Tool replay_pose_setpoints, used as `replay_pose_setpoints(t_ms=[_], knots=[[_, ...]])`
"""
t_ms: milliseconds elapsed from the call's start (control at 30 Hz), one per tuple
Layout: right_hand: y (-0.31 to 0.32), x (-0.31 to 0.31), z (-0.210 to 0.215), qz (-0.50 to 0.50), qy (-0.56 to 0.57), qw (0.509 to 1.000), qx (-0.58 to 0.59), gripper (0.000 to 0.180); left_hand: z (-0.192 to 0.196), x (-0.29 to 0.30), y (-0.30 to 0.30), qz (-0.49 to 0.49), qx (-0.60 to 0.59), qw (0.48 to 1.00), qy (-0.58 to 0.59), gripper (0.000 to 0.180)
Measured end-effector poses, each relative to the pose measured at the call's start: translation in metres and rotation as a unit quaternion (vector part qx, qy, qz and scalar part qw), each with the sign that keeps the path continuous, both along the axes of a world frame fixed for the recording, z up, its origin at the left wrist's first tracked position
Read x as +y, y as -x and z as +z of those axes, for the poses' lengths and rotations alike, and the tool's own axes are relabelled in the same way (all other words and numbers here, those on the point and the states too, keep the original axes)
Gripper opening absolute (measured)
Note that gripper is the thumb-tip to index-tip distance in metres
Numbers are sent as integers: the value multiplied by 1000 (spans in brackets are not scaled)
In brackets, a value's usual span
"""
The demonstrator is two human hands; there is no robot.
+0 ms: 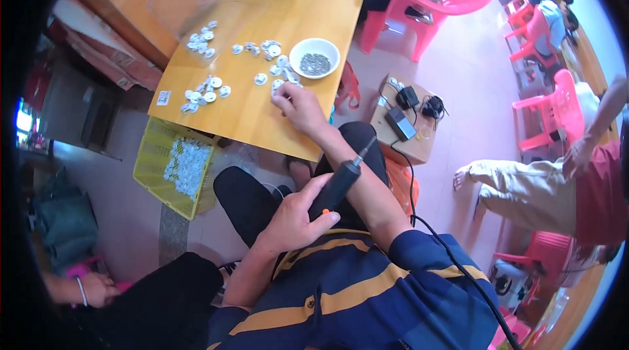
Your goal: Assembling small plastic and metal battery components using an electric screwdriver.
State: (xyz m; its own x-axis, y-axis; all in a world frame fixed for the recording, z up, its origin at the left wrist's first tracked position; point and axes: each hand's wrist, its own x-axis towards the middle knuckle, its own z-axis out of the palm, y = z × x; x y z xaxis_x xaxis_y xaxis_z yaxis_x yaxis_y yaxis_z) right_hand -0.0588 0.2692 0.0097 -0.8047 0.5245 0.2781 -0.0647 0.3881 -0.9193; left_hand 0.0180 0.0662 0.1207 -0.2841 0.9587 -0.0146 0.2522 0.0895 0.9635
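Observation:
My left hand [296, 215], above my lap, is wrapped round a black electric screwdriver [339, 186] with an orange button. Its thin metal bit points up and to the right, in front of my right forearm. My right hand [300, 107] is over the right part of the wooden table [252, 111], fingers curled in beside a loose pile of small white round plastic parts [276, 71]; what its fingertips hold, if anything, is hidden. Just beyond that hand stands a white bowl [314, 46] with many small grey metal pieces, probably screws.
More white parts [209, 96] lie in groups on the table. A yellow crate [151, 160] of white pieces stands below its left edge. At right, a cardboard box [419, 147] carries black power adapters [400, 124]. A black cable [452, 255] crosses my right side. People sit and stand nearby.

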Motion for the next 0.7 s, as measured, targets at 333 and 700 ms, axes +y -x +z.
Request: replay_pose_setpoints(t_ms=[333,700], knots=[[-27,-6,2,161,291,943,-2,14,-44,-30,12,173,-210,962,-3,58],[-55,-20,9,236,457,857,-26,21,-62,-56,14,250,-219,943,-14,53]])
